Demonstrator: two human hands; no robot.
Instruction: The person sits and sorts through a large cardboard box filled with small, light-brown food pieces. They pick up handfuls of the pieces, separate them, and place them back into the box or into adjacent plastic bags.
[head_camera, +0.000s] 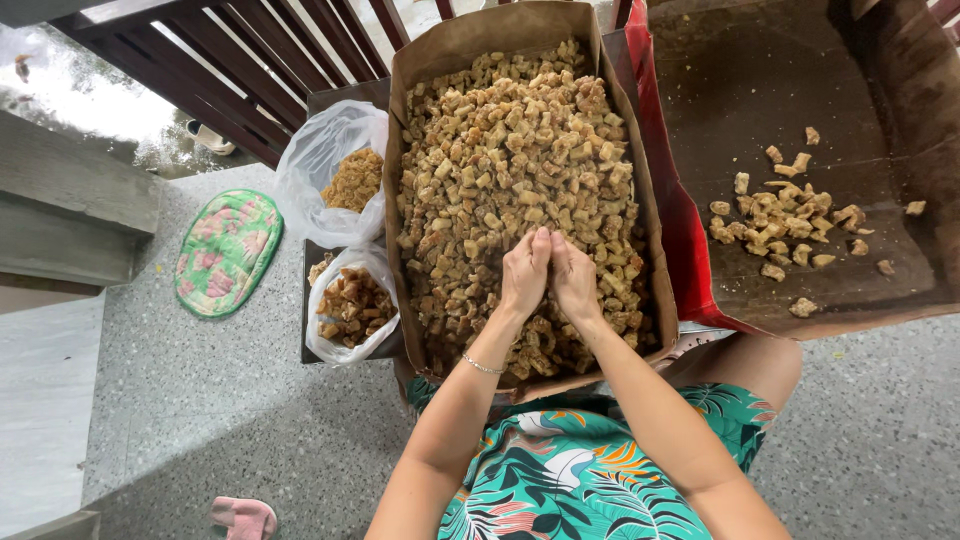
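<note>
Pressing together over brown chunks in cardboard box: left hand, right hand, palms hiding any held piece; box resting on lap, speckled floor, railing partly cropping out.

Packages: two boxes, two bags
Brown box centre; red-edged box right; clear bags left.

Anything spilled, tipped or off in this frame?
Nothing spilled. Both hands, left hand and right hand, are pressed together over the full cardboard box of brown chunks. Only oddity: a few scattered chunks lie loose in the nearly empty box at right.
</note>
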